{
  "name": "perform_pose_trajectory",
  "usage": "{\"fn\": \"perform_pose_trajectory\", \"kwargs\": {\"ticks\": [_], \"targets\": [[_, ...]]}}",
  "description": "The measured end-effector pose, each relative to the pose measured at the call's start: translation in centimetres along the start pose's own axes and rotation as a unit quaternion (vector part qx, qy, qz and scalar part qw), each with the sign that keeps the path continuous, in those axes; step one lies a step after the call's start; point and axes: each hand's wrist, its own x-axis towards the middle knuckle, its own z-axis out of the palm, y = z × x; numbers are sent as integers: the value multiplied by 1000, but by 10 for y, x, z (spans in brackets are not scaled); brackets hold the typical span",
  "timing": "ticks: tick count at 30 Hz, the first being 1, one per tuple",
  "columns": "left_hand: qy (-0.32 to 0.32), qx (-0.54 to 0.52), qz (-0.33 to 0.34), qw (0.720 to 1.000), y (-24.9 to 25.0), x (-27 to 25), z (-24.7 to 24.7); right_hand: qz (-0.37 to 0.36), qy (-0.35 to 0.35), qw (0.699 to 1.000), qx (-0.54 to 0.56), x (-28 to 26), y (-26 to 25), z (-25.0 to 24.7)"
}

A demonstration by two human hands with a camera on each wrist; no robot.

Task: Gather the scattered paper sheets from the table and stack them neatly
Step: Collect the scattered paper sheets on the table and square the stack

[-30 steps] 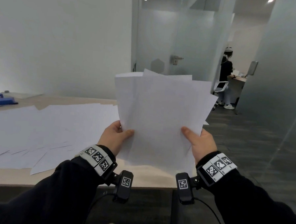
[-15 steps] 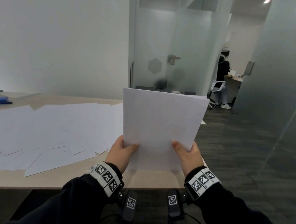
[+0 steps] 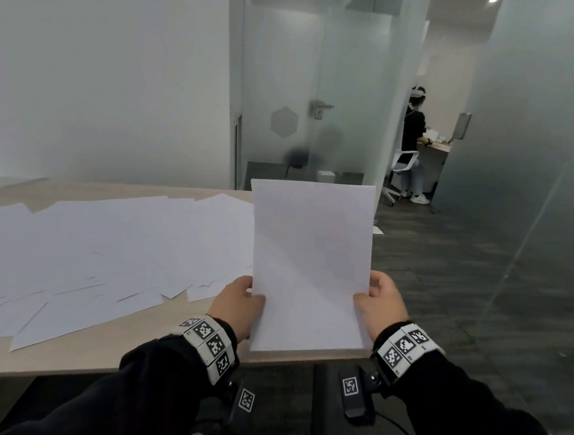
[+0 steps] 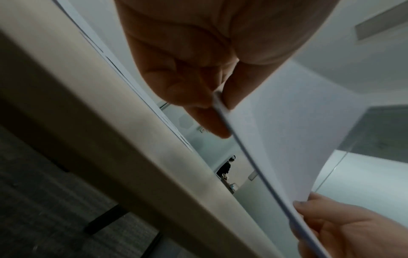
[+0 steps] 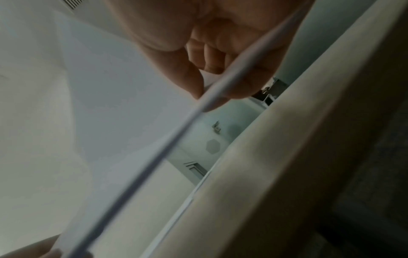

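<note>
I hold a squared-up stack of white sheets (image 3: 311, 265) upright, its bottom edge on the table's near right corner. My left hand (image 3: 238, 303) grips the stack's left edge, thumb in front and fingers behind. My right hand (image 3: 379, 305) grips the right edge the same way. The left wrist view shows the stack's edge (image 4: 260, 167) pinched by my left hand (image 4: 209, 101), with my right hand (image 4: 344, 232) at the far end. In the right wrist view my right hand (image 5: 212, 90) pinches the stack (image 5: 154, 160). Several loose sheets (image 3: 104, 247) lie overlapping across the table (image 3: 82, 356) to the left.
A frosted glass door (image 3: 284, 117) and glass partitions stand behind the table. Another person (image 3: 412, 144) sits at a desk in the room beyond. Dark carpet (image 3: 458, 276) lies to the right of the table's edge.
The fanned, uneven sheets have come down from chest height onto the table corner and now line up as one even stack. Both hands slid to its side edges.
</note>
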Motion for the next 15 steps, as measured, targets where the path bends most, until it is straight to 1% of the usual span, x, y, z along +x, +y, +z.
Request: {"fn": "perform_pose_trajectory", "kwargs": {"ticks": [4,6,9,12,15], "targets": [[-21,112,15,993,1,6,21,35,16,993,-111,12,14,-22],[-36,158,22,986,1,9,29,43,14,984,-172,16,19,-28],[-55,227,17,972,3,14,37,49,0,969,-241,22,20,-30],[-60,241,2,969,-1,19,39,47,-14,953,-301,24,18,-29],[-66,259,3,964,-3,20,39,57,-21,943,-327,24,20,-29]]}}
